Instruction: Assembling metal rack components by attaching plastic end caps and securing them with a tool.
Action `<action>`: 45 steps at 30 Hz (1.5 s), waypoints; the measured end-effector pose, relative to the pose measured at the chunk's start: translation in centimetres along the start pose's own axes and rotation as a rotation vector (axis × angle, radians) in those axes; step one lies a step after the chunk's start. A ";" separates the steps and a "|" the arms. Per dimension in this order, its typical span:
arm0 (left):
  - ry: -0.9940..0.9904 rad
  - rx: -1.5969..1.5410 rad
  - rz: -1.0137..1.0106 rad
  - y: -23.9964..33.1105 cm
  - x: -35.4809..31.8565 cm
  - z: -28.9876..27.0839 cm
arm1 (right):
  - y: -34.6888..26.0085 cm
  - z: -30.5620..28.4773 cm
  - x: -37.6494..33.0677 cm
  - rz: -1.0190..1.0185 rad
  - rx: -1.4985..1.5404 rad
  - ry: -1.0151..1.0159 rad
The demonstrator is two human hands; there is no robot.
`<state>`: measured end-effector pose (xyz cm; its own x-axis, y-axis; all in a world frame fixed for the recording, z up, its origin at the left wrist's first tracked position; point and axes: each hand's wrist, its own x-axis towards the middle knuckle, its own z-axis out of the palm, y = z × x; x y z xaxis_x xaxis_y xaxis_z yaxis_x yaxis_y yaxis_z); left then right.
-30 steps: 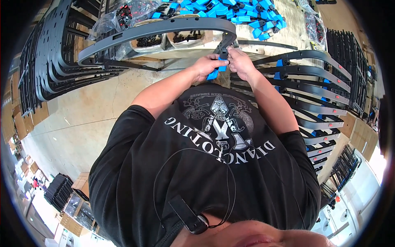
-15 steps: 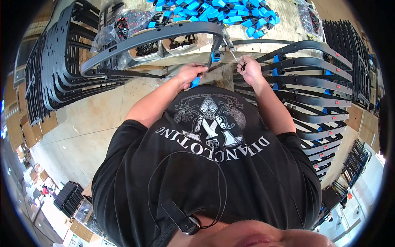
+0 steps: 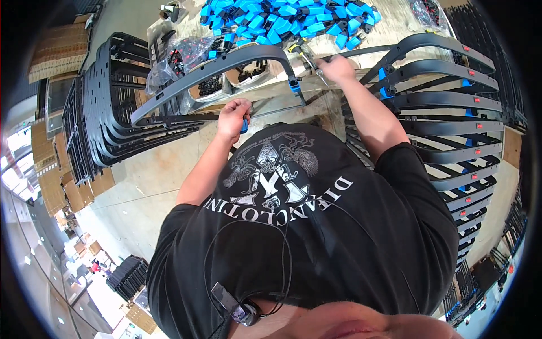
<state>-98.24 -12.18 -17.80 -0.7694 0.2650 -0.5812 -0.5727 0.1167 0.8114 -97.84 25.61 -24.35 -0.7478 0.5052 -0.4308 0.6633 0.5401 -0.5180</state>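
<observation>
L hand [image 3: 234, 120] curls round blue piece [image 3: 244, 126]; R hand [image 3: 339, 70] by screwdriver [image 3: 306, 58], grip can't tell. Black frame [image 3: 243, 53] arches at bench [image 3: 395, 28], blue tip [image 3: 294, 86] on. Prob. fitting step; next needs lining piece up.

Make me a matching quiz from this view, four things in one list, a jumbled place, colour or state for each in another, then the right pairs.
Things:
1. Left hand
2. Right hand
3. Blue parts pile
4. Black frames on the right

Places, colours or states:
A. Heaped on the table
B. Dotted with small red marks
C. Holding a blue part
D. Over the table's near edge

Pairs: 1-C, 2-D, 3-A, 4-B
</observation>
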 end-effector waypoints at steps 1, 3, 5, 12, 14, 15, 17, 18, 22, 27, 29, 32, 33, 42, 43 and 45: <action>0.007 -0.002 0.007 -0.1 0.0 0.2 | -2.3 -1.2 -1.7 -0.019 -0.186 -0.078; 0.036 -0.034 0.017 -0.3 -0.4 0.9 | -2.6 -0.8 -1.7 -0.071 -0.266 -0.124; 0.037 -0.037 0.015 -0.5 -0.5 1.1 | -1.6 0.5 -0.3 -0.133 -0.252 -0.168; 0.111 -0.077 -0.005 -1.6 -1.5 0.3 | -0.9 0.0 0.3 -0.098 -0.194 -0.137; 0.116 -0.086 -0.016 -2.4 -1.4 0.3 | -1.8 -0.4 -0.4 -0.089 -0.203 -0.186; 0.120 -0.086 -0.019 -2.7 -1.3 0.3 | -2.8 -0.4 -1.3 -0.113 -0.281 -0.191; 0.092 -0.064 -0.035 -2.6 -1.3 1.1 | -3.4 -0.3 -2.1 -0.127 -0.356 -0.192; 0.106 -0.050 -0.048 -2.6 -1.3 1.5 | -3.3 0.1 -2.1 -0.116 -0.355 -0.112; 0.037 0.000 0.019 -2.6 -1.0 2.0 | -2.7 0.0 -1.8 -0.118 -0.387 -0.016; 0.059 0.059 0.011 -4.2 -0.8 0.0 | -3.3 0.9 -2.2 -0.220 -0.402 -0.139; 0.074 0.089 0.012 -4.8 -0.8 -1.1 | -3.9 2.6 -3.1 -0.260 -0.249 -0.154; 0.065 0.124 -0.029 -4.9 -0.6 -1.8 | -2.4 6.3 -0.2 -0.263 -0.233 -0.178; 0.092 0.120 -0.026 -4.8 -0.6 -2.1 | -2.2 6.8 0.5 -0.222 -0.212 -0.197; 0.165 0.082 -0.018 -4.7 -1.8 -5.3 | -4.1 5.5 -1.1 -0.213 -0.351 -0.090; 0.181 0.099 -0.026 -4.6 -2.1 -6.1 | -4.0 5.1 -1.0 -0.203 -0.361 -0.071; 0.231 0.095 -0.013 -4.8 -2.5 -8.5 | -5.1 3.3 -1.6 -0.150 -0.430 -0.052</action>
<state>-95.98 -21.53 -20.72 -0.8127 0.0382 -0.5814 -0.5621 0.2114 0.7996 -100.18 19.82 -23.45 -0.8294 0.3719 -0.4168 0.4915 0.8405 -0.2282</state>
